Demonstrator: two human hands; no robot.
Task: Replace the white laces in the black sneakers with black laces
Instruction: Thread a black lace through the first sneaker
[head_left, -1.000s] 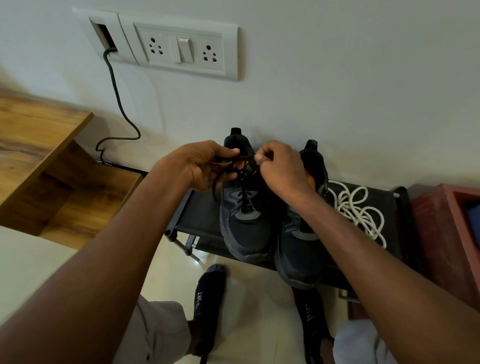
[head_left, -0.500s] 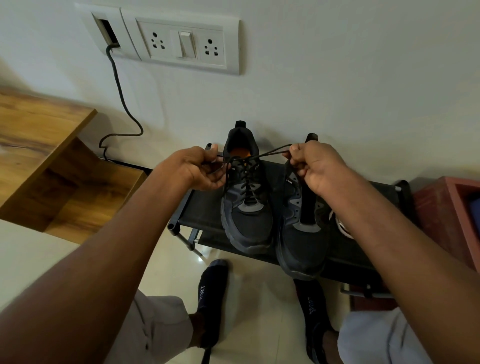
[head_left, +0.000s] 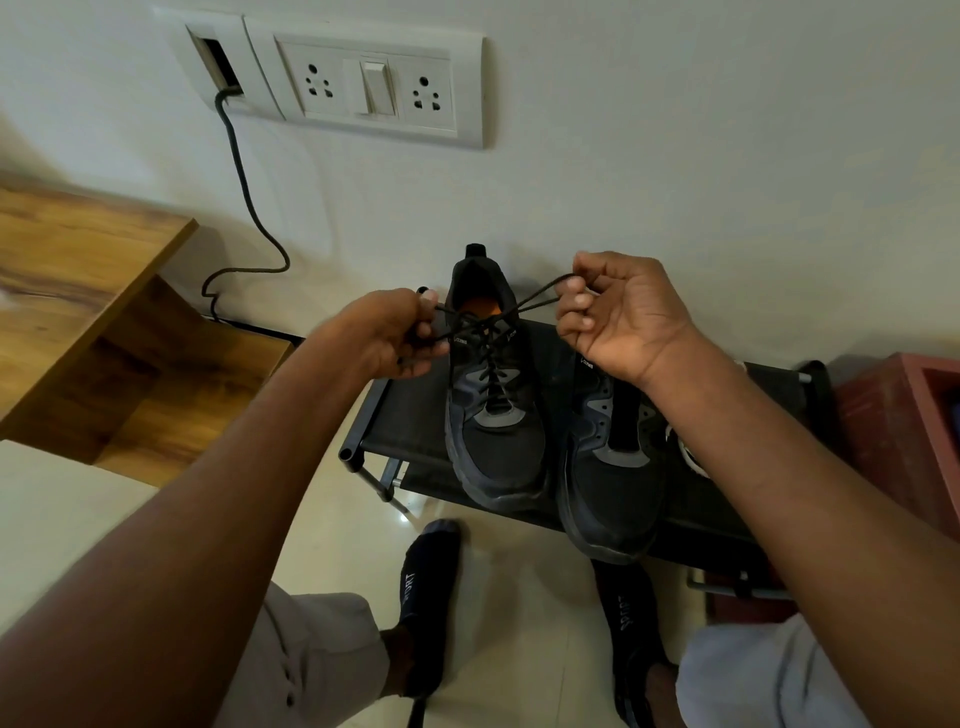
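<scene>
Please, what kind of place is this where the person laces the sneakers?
Probably a room in a home, near a wall. A low black shoe rack holds the sneakers, a wall socket panel with a switch sits above, and wooden furniture stands at the left on a tiled floor.

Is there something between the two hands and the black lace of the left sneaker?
Nothing visible is between them. The left hand and the right hand each already pinch an end of the thin black lace, pulled apart above the laced black sneaker.
</scene>
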